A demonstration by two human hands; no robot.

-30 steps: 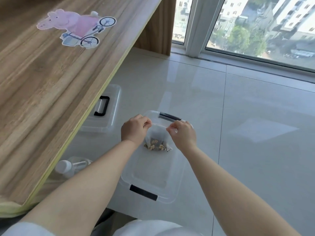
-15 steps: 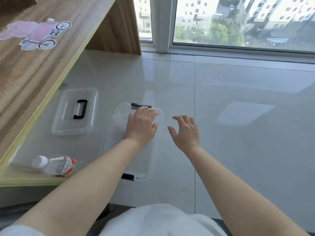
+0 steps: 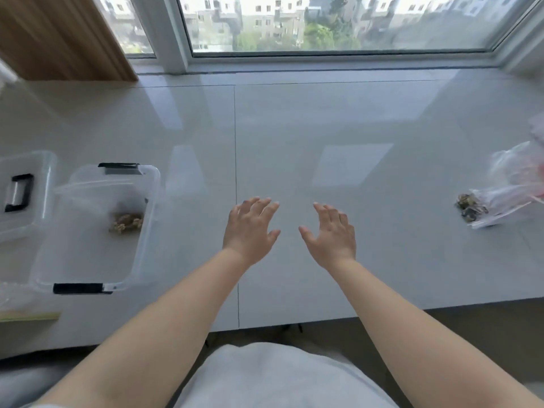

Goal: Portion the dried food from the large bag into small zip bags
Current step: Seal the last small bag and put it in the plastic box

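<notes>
Both hands, left hand point(image 3: 250, 228) and right hand point(image 3: 329, 234), hover spread and empty over the floor; one filled small zip bag point(image 3: 126, 222) sits in the clear bin point(image 3: 141, 248), while the large bag point(image 3: 497, 201) lies far right, mouth seemingly open, so a careless grab could spill dried food

Small zip bag point(image 3: 126, 222) in bin point(image 3: 88, 260) left; large bag point(image 3: 506, 198) far right.

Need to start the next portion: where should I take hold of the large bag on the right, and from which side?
Take the large bag with the right hand, probably by its crumpled upper plastic, coming in from the left. It lies on its side with the dried food bunched at its near-left end, so gripping there would likely squash the food.
</notes>
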